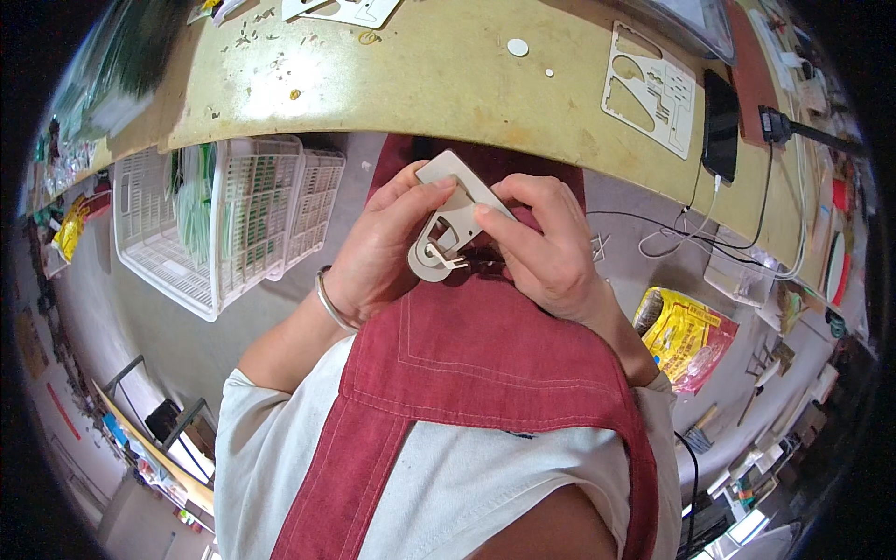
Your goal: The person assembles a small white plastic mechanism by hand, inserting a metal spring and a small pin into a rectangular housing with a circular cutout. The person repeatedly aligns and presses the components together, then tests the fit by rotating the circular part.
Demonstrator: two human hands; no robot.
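Observation:
Held before my apron is a pale, flat-board model part (457,166), tilted, with cutouts and small slots in it. A rounded end with a short tab sticks out at its lower left. My left hand (378,245) grips its left side, thumb lying on the face. On the other side my right hand (553,238) pinches it, the thumb pressing near the middle and the fingers behind. Both hands are closed on the part, and it hides some of the fingertips. On the table to the right lies a white cutout sheet (686,110) with shaped openings.
The yellowish table (420,84) curves ahead, bearing a white disc (517,47), scattered scraps and a black phone (719,126) with a cable. White plastic baskets (219,224) stand below left. A yellow-and-red bag (686,336) sits on the floor at right, near hanging cables.

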